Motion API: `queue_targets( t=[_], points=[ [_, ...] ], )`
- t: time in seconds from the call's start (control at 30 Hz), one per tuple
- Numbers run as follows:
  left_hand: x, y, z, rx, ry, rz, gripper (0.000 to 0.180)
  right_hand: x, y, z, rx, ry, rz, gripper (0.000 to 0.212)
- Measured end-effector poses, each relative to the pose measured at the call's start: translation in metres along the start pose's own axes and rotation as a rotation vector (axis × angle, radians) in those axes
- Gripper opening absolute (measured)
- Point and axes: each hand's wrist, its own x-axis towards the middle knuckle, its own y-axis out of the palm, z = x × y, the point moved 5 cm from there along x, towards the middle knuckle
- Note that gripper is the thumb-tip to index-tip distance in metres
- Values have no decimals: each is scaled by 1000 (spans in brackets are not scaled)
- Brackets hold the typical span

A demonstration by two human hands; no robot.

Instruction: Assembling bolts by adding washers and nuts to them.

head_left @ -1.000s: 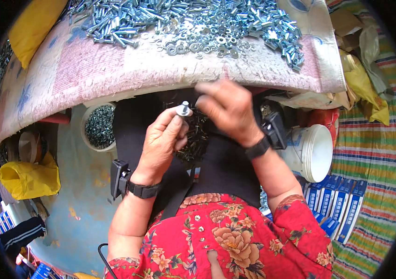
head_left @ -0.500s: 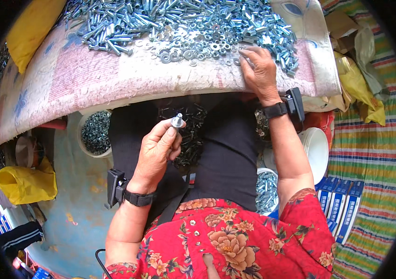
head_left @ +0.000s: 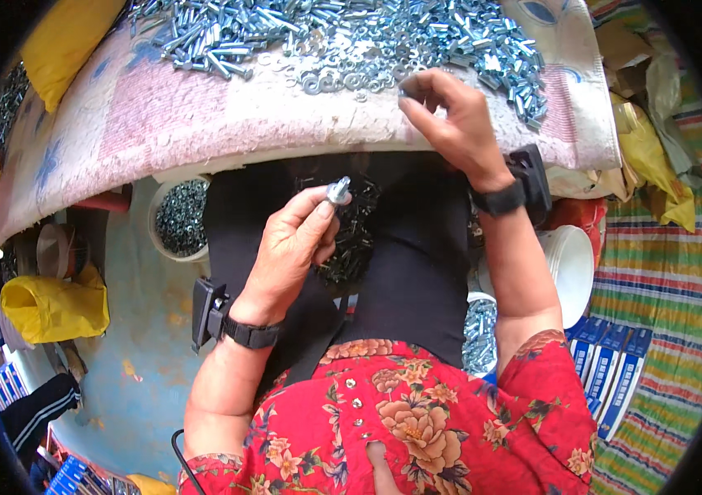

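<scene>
My left hand (head_left: 297, 239) pinches a shiny metal bolt (head_left: 338, 191) between thumb and fingers, threaded tip up, with a flat washer round it. The rest of the bolt is hidden in the fingers. Raised over the near edge of the cloth-covered table (head_left: 244, 120), my right hand (head_left: 454, 115) has thumb and fingertips pressed together. Something small and grey may be between them, but it is too small to name. Just beyond it lie loose washers (head_left: 330, 80), with a heap of bolts and metal sleeves (head_left: 227, 33) behind and to both sides.
Dark bolts (head_left: 351, 239) lie between my knees. A bucket of nuts (head_left: 182, 219) stands left, and a tub of metal pieces (head_left: 479, 330) by my right thigh. Farther right are a white bucket (head_left: 569, 272) and blue-and-white boxes (head_left: 610, 371). A yellow bag (head_left: 58, 307) lies at left.
My right hand has lifted off the washers and moved left and nearer, its fingers now pinched. The left hand has risen slightly with the bolt still in it.
</scene>
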Motion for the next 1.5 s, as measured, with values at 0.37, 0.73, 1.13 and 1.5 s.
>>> queue_targets(
  t=[0.37,0.73,1.13,1.5],
  points=[
    [-8,22,-11,85,-17,96,21,-51,6,69,358,-163,247,24],
    [-15,26,-9,65,-38,137,19,-58,0,74,266,-169,284,19],
    [-23,34,-4,-60,-143,268,21,-74,-8,88,357,-318,267,14],
    [-25,47,-13,394,127,236,21,-78,-5,42,662,44,5,26]
  ],
)
